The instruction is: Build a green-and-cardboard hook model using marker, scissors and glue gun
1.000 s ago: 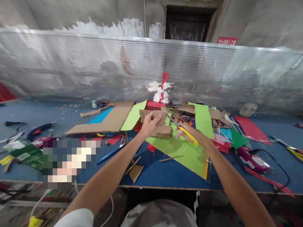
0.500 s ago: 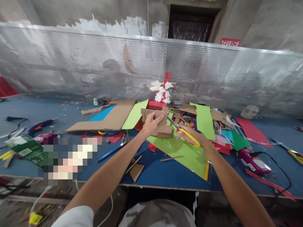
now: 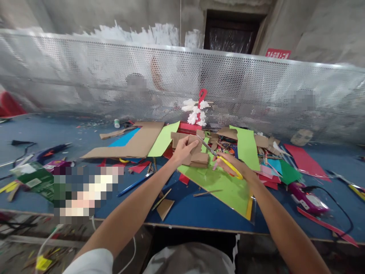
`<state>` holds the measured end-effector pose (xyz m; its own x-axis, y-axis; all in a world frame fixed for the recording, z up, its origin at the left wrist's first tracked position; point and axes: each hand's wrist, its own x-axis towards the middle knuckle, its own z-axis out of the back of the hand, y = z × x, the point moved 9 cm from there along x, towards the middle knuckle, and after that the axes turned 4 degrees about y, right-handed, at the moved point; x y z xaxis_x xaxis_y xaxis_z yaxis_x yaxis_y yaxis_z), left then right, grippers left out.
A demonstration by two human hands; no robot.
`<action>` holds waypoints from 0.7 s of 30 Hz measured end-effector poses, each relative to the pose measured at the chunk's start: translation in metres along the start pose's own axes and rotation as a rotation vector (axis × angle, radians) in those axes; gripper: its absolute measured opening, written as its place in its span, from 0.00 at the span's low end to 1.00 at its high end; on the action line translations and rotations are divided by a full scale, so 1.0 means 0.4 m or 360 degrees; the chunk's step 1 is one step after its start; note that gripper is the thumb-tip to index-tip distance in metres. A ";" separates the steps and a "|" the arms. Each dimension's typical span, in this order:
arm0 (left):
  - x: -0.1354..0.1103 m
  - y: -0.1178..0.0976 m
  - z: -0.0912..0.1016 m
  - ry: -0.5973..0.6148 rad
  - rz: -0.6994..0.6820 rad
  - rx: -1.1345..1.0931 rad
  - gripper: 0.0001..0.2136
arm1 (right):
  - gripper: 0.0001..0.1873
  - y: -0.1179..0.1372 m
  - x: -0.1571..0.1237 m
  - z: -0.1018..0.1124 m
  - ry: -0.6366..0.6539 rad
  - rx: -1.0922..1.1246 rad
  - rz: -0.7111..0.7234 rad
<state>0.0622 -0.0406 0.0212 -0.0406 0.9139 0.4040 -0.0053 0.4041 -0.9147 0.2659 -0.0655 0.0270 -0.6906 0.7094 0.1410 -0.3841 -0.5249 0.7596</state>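
Note:
My left hand (image 3: 182, 150) grips a brown cardboard piece (image 3: 190, 146) held above the table's middle. My right hand (image 3: 231, 164) is closed on yellow-handled scissors (image 3: 219, 156), whose blades point up and left and meet the cardboard's right edge. Under both hands lies a light green sheet (image 3: 225, 185) on the blue table (image 3: 199, 209).
A large L-shaped cardboard sheet (image 3: 134, 142) and coloured paper scraps lie around. A purple glue gun (image 3: 306, 196) with black cable sits at right, another glue gun (image 3: 48, 152) at left. A white and red paper model (image 3: 196, 112) stands by the perforated metal screen (image 3: 114, 80).
The hands, cardboard and scissors keep nearly the same pose; only the view shifts slightly.

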 end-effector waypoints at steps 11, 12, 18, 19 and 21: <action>0.006 0.013 -0.004 0.0017 0.0022 -0.0082 0.18 | 0.26 0.002 0.000 -0.015 0.0118 -0.0094 -0.0001; 0.006 0.014 -0.004 0.0016 0.0024 -0.0085 0.17 | 0.26 0.002 -0.001 -0.015 0.0116 -0.0091 -0.0007; 0.008 0.018 -0.005 0.0062 0.0023 -0.0112 0.18 | 0.25 -0.017 0.008 -0.019 0.0029 -0.0115 -0.0059; 0.008 0.018 -0.005 0.0069 0.0020 -0.0116 0.18 | 0.24 -0.020 0.010 -0.019 0.0001 -0.0139 -0.0070; 0.009 0.017 -0.005 0.0074 0.0020 -0.0139 0.18 | 0.24 -0.022 0.013 -0.018 -0.0055 -0.0208 -0.0082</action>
<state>0.0639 -0.0346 0.0164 0.0066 0.9188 0.3947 0.0820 0.3929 -0.9159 0.2613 -0.0605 0.0165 -0.6470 0.7518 0.1275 -0.4967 -0.5424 0.6775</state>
